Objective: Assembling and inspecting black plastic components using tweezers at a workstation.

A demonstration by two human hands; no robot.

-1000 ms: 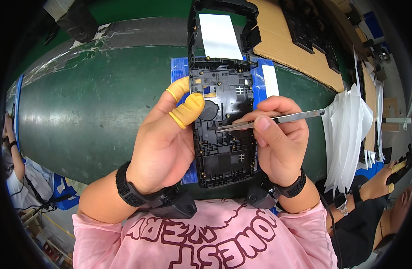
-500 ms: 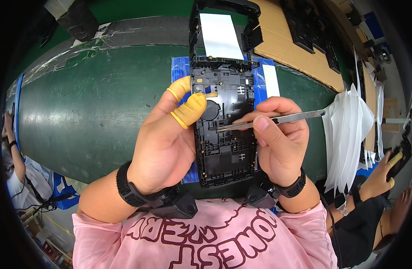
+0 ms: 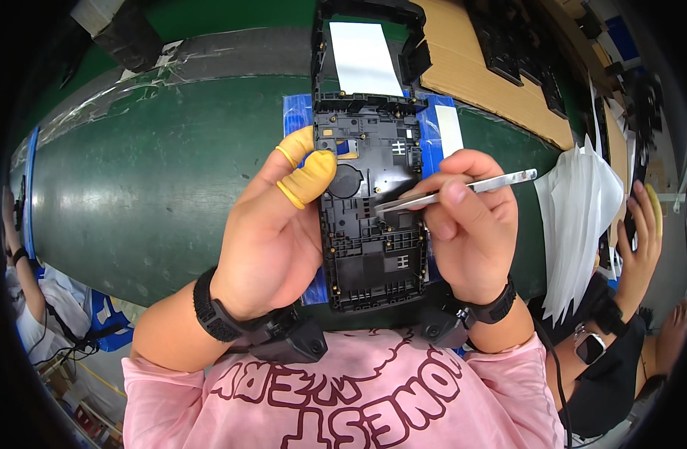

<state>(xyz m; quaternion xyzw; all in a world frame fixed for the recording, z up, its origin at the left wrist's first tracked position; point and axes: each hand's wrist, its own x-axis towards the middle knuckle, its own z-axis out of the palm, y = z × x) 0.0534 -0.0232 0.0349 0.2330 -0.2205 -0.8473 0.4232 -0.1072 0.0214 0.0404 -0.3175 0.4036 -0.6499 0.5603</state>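
A black plastic housing (image 3: 370, 280) with ribs, small brass-coloured inserts and an open frame at its far end lies lengthwise before me. My left hand (image 3: 272, 217), with yellow finger cots on thumb and forefinger, grips the housing's left edge. In my right hand (image 3: 474, 232) is a pair of metal tweezers (image 3: 501, 181), pinched between thumb and fingers. The tips of the tweezers reach the middle of the housing, right of a round recess (image 3: 345, 181). Whether the tips hold anything is too small to tell.
Under the housing are a blue sheet (image 3: 298, 112) and white paper (image 3: 448, 129) on the green table (image 3: 156, 179). Cardboard (image 3: 471, 67) bearing black parts is at the far right, near hanging white sheets (image 3: 579, 224). Another person's hand (image 3: 639, 247) holds something dark at right; a further person is at left.
The tweezer tips have shifted slightly right and up across the housing. The housing and my left hand have moved slightly left. At right, the other person's hand and dark object have risen.
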